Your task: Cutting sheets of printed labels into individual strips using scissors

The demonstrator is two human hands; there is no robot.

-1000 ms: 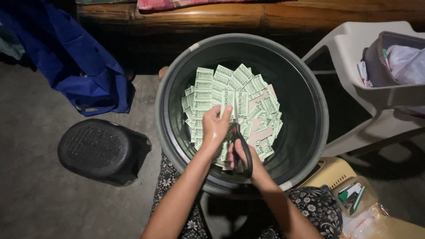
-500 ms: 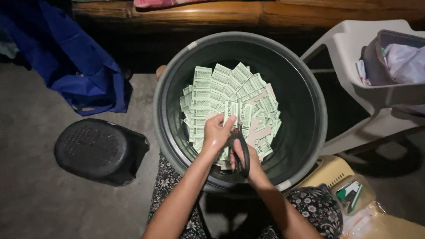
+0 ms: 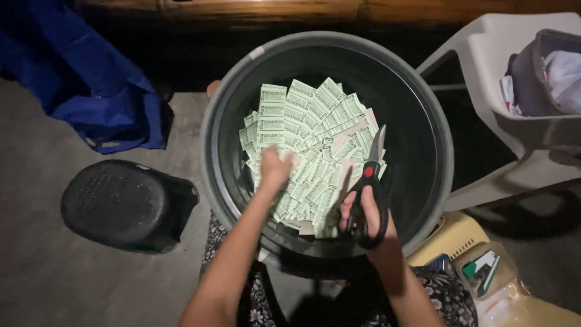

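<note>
Head view, looking straight down: your left hand reaches into a large round dark grey plastic bucket that stands on the floor between your knees. The hand rests on a heap of pale green printed paper slips fanned across the bottom of the bucket. Its fingers are blurred, so you cannot tell whether they pinch a slip or only press on the heap.

Your right hand hovers at the near rim of the bucket, its fingers threaded through the black loops of a pair of scissors with a red pivot and silver blades. The blades point away from you over the slips and appear closed together.

To your left, a round black plastic lid or stool lies on the grey floor, with a crumpled blue cloth bag beyond it. To your right stands a white plastic chair carrying a grey basket of cloth.
</note>
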